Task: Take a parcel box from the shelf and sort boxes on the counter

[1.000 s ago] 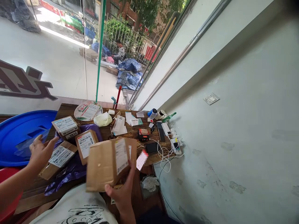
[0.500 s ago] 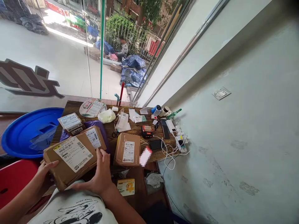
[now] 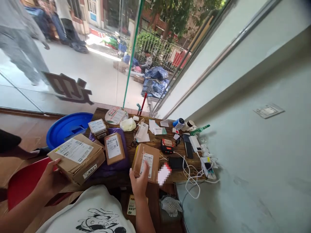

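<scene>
On the left, my left hand [image 3: 52, 176] grips the near left corner of a large brown cardboard box [image 3: 96, 157], held tilted in the air with a white label on top and "4021" on its side. My right hand [image 3: 139, 181] is at the near edge of another cardboard box [image 3: 153, 153] on the table, thumb and fingers apart over its label; whether they press on it I cannot tell. Between them a smaller cardboard parcel [image 3: 121, 145] lies on a purple bag [image 3: 125, 163]. Behind it sits a small labelled box [image 3: 97, 127].
The wooden table [image 3: 155, 141] also carries papers [image 3: 142, 132], a red-black device [image 3: 167, 146], a dark phone [image 3: 188, 146] and tangled white cables [image 3: 191, 186]. A blue tub [image 3: 57, 131] and red stool [image 3: 23, 179] stand left. People walk beyond the glass.
My right hand has left the large box and moved right to the box on the table. My left hand keeps the large box, now turned and farther left from the parcel. The view has shifted left.
</scene>
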`<state>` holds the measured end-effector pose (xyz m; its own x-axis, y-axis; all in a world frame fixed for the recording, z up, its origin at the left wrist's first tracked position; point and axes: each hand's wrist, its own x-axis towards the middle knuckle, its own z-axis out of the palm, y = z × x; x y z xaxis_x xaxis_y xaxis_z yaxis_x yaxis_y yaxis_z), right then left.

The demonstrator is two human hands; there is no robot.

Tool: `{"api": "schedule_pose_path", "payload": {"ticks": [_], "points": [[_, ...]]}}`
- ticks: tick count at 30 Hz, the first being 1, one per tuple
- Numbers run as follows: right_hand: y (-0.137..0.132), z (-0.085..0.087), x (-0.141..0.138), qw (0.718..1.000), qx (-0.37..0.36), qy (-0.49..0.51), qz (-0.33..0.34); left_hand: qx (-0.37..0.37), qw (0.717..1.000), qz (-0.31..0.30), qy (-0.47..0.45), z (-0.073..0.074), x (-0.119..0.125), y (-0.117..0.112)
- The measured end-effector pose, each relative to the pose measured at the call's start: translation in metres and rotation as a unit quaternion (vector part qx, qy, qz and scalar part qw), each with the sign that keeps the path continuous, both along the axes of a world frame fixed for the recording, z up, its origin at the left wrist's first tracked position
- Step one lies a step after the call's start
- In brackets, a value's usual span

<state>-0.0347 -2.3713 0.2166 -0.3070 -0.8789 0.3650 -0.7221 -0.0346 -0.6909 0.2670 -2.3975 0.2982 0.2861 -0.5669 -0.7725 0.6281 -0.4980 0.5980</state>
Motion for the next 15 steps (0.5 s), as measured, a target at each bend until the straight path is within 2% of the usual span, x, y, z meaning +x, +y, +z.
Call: {"api": "schedule_pose_path", "payload": {"ticks": [3,7,11,15], "points": [[-0.022,0.005,0.047,0.992,0.081,-0.017,0.093,0.0,0.998,0.044,0.054,-0.011,0.017,0.01],[-0.056,0.002,0.098,0.975,0.202,0.033,0.091,0.013,0.994,0.061,0.091,-0.011,0.024,0.024],[-0.077,-0.004,0.108,0.963,0.262,0.05,0.037,0.0,0.995,0.036,0.098,-0.006,0.029,0.038],[-0.078,-0.007,0.096,0.975,0.222,0.002,0.013,0.002,0.997,0.048,0.064,-0.008,0.038,0.041]]}}
